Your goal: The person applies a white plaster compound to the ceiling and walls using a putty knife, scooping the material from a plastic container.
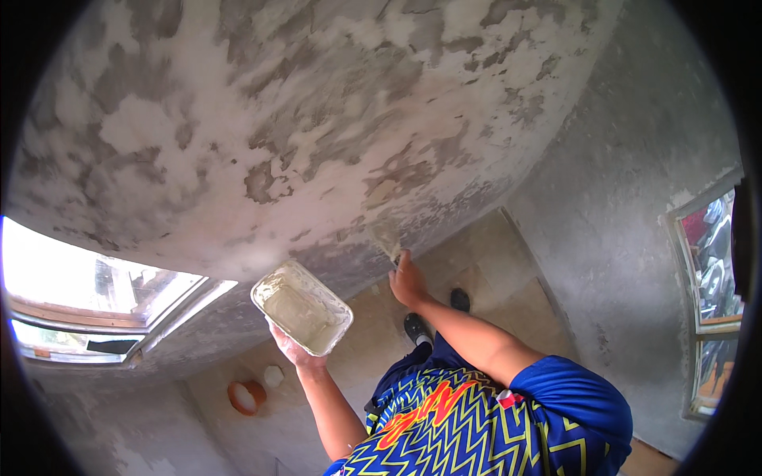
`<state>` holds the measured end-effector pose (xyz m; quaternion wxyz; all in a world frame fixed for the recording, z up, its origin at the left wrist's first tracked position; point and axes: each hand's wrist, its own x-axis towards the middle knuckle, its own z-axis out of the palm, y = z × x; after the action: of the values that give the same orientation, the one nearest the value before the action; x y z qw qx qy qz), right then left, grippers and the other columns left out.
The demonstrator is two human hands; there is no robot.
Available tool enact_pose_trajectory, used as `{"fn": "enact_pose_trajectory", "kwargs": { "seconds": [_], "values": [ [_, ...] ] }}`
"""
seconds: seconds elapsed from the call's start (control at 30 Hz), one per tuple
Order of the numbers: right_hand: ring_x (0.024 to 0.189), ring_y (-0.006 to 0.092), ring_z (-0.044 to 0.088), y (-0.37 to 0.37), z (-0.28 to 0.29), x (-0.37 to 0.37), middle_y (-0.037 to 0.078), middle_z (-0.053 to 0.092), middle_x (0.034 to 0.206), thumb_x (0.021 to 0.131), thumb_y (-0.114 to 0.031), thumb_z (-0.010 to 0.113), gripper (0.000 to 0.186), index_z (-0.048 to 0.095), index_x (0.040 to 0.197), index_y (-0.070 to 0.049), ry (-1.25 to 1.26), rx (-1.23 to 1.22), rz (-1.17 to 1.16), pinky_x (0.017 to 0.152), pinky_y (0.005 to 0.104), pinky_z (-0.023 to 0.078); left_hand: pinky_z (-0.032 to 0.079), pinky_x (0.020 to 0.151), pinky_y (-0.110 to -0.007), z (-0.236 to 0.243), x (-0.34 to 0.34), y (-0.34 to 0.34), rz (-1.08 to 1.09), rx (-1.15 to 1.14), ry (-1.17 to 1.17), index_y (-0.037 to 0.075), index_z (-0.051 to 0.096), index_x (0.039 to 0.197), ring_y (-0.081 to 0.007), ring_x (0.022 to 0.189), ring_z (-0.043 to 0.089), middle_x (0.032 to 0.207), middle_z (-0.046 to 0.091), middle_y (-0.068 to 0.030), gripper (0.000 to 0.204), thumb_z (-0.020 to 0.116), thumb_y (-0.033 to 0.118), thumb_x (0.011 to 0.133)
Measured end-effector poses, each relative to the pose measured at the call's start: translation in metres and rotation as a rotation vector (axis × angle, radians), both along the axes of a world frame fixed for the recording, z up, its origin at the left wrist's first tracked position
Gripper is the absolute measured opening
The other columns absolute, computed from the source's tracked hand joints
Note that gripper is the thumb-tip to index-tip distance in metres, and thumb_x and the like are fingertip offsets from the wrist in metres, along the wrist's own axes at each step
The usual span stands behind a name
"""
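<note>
My left hand [294, 347] holds up a white rectangular tub [340, 325] from below, its fingers mostly hidden behind it. Pale wet plaster coats the inside of the tub. Farther right, my right hand [407, 282] is wrapped round the handle of a putty knife [385, 236]. The blade is smeared with the same pale paste and lies at or very near the wall [317, 159]; whether it touches I cannot tell. Patches of whitish filler cover much of that grey wall.
An orange bucket [247, 397] stands on the floor at the lower left, a small white object [273, 376] beside it. A bright window [95, 285] is at the left. Another window [709, 293] breaks the grey side wall [627, 198] at right. My dark shoes [416, 327] show below.
</note>
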<state>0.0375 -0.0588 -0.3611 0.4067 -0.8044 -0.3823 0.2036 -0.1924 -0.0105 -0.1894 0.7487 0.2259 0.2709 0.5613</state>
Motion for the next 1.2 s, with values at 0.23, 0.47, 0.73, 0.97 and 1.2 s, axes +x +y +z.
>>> {"fn": "enact_pose_trajectory", "kwargs": {
  "seconds": [0.23, 0.47, 0.73, 0.97, 1.2],
  "values": [
    [0.089, 0.056, 0.063, 0.033, 0.097, 0.023, 0.036, 0.063, 0.097, 0.09, -0.004, 0.062, 0.05, 0.033, 0.13, 0.006, 0.061, 0.377, -0.161, 0.073, 0.0572, 0.05, 0.06, 0.097, -0.051, 0.006, -0.002, 0.004, 0.013, -0.008, -0.011, 0.011, 0.047, 0.147, -0.0324, 0.122, 0.063, 0.139, 0.059, -0.0111, 0.046, 0.053, 0.029, 0.105],
    [0.098, 0.0543, 0.063, 0.069, 0.077, -0.012, 0.04, 0.062, 0.108, 0.09, -0.004, 0.06, 0.067, 0.022, 0.141, 0.017, 0.083, 0.137, -0.043, 0.081, 0.0549, 0.053, 0.059, 0.1, -0.052, -0.006, -0.034, -0.002, 0.044, 0.066, 0.032, 0.012, 0.046, 0.148, -0.0326, 0.125, 0.062, 0.141, 0.058, -0.0105, 0.051, 0.063, 0.023, 0.101],
    [0.1, 0.0543, 0.063, 0.042, 0.007, -0.018, 0.038, 0.062, 0.109, 0.09, -0.006, 0.064, 0.07, 0.023, 0.143, 0.016, 0.004, 0.048, 0.029, 0.085, 0.0571, 0.052, 0.059, 0.101, -0.052, -0.007, -0.041, 0.002, 0.031, 0.085, 0.004, 0.013, 0.045, 0.149, -0.033, 0.125, 0.062, 0.143, 0.057, -0.0108, 0.055, 0.066, 0.023, 0.099],
    [0.097, 0.0574, 0.061, -0.012, 0.019, 0.025, 0.038, 0.061, 0.103, 0.088, -0.002, 0.062, 0.056, 0.03, 0.132, 0.01, 0.017, 0.119, -0.116, 0.081, 0.0576, 0.05, 0.057, 0.101, -0.051, 0.011, -0.013, 0.006, -0.026, -0.029, -0.051, 0.012, 0.05, 0.146, -0.0314, 0.126, 0.061, 0.14, 0.059, -0.0095, 0.046, 0.054, 0.033, 0.105],
    [0.097, 0.0556, 0.062, 0.086, 0.068, 0.024, 0.037, 0.06, 0.101, 0.09, -0.002, 0.058, 0.052, 0.029, 0.131, 0.012, 0.262, 0.323, -0.251, 0.08, 0.0561, 0.047, 0.056, 0.102, -0.051, 0.005, -0.017, 0.001, -0.014, -0.125, -0.029, 0.012, 0.052, 0.145, -0.0306, 0.125, 0.061, 0.139, 0.061, -0.0077, 0.046, 0.047, 0.038, 0.108]
  ]
}}
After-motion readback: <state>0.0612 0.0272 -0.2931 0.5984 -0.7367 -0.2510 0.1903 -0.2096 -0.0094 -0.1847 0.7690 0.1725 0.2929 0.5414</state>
